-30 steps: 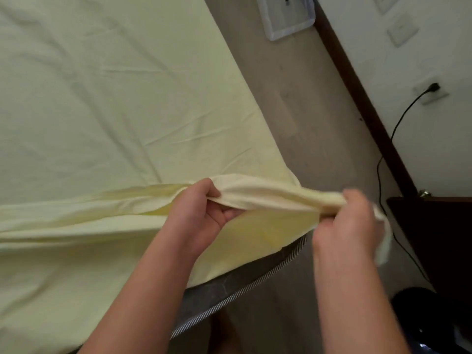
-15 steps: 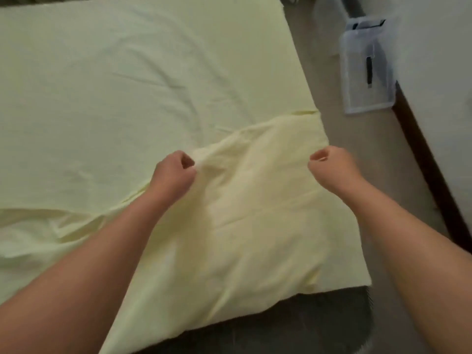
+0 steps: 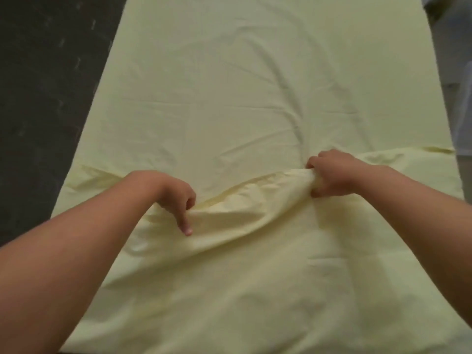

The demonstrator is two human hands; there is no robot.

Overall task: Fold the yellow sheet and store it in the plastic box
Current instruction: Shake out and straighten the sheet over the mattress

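Right hand (image 3: 332, 175) clenches the turned-over edge of the yellow sheet (image 3: 255, 85), which lies spread flat ahead; left hand (image 3: 176, 198) pinches the same edge, one finger straight. Best to carry both hands forward level, edge taut, corners matched. No plastic box is identifiable, only a pale blur (image 3: 459, 85) at the right border.

Likely a home bedroom: yellow sheet (image 3: 242, 85) spread bed-wide, dark floor (image 3: 46, 85) beside

The yellow sheet (image 3: 255, 85) is matt woven cloth (softly creased), beside a dark, dull floor (image 3: 43, 85).
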